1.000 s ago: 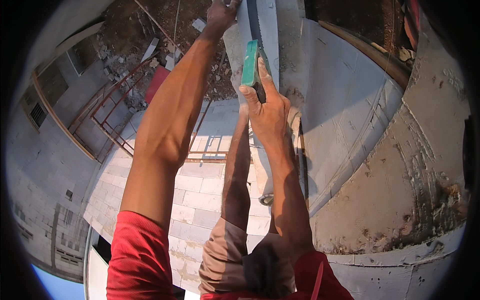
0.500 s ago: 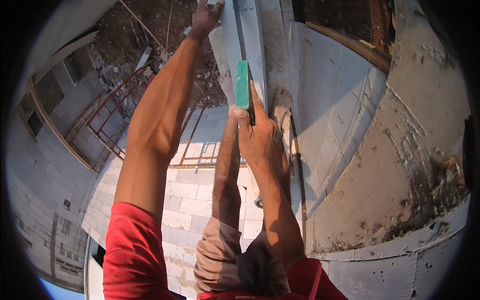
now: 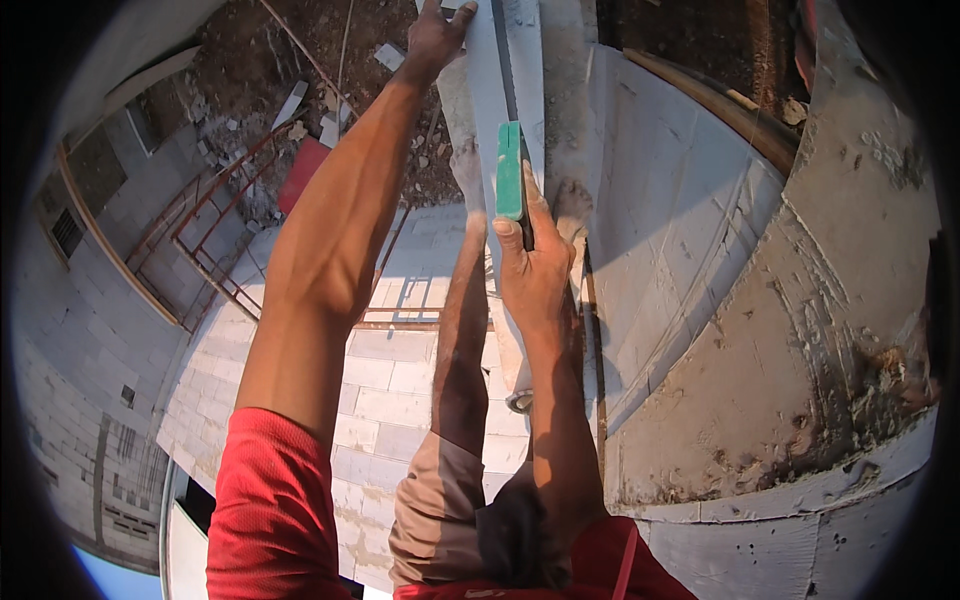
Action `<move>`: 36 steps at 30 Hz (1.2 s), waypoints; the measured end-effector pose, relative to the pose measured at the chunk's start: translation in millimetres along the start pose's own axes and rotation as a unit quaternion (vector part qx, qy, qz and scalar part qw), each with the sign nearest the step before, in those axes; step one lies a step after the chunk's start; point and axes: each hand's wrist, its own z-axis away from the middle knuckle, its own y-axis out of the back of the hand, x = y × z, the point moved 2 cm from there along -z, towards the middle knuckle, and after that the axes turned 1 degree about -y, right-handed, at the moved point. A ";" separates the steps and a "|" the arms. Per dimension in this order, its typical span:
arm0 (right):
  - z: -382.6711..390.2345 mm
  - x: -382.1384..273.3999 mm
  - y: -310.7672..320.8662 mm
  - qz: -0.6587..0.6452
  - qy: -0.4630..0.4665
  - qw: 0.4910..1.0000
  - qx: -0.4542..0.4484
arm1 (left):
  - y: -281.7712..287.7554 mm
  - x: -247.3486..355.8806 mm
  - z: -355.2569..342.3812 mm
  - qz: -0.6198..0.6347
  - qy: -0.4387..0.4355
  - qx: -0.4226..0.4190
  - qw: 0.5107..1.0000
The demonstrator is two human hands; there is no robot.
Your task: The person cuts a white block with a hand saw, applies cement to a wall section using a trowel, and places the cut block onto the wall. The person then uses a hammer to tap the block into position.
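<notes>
My right hand point(image 3: 537, 265) is closed round the green handle point(image 3: 510, 180) of a hand saw, thumb along its near end. The saw's narrow dark blade point(image 3: 503, 65) runs away from me along a long pale block point(image 3: 527, 60), looking edge-on. At the upper edge of the view, my left hand point(image 3: 437, 38) grips the block's left side, with its thumb reaching onto the top; some fingertips are cut off or hidden. My bare legs and feet stand under the arms, close to the block's near end.
On the right rise a pale slab point(image 3: 670, 190) and a rough mortar-smeared wall point(image 3: 740, 400), with a wooden pole point(image 3: 720, 95) behind. Left below are a rusty metal frame point(image 3: 215, 270) and a light block wall point(image 3: 380, 390). Rubble and soil point(image 3: 250, 60) lie at the far left.
Both hands, the saw and the block appear slightly farther right in the view. A red patch beside my left forearm shows more. The grips look the same.
</notes>
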 end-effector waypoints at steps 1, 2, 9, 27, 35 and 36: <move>-12.9 -0.8 1.1 0.037 -0.004 0.999 -0.011 | 0.6 0.3 0.6 -0.005 -0.008 -0.002 1.000; -26.5 -1.1 4.0 0.061 -0.006 0.998 -0.016 | 1.0 1.1 0.5 -0.010 -0.019 -0.004 1.000; -56.0 -15.4 42.4 0.136 -0.052 0.989 -0.037 | -2.5 2.0 2.2 -0.017 -0.024 0.017 0.999; -38.2 44.0 -5.1 -0.087 -0.078 0.993 0.023 | -0.1 2.4 4.8 0.021 0.008 -0.004 1.000; 14.9 16.0 17.1 -0.006 -0.064 0.998 0.016 | -1.1 -4.5 -2.4 0.045 0.001 -0.025 0.999; 20.7 17.7 20.4 -0.018 -0.062 0.998 0.019 | -0.5 -4.6 -2.4 0.040 -0.014 -0.022 0.999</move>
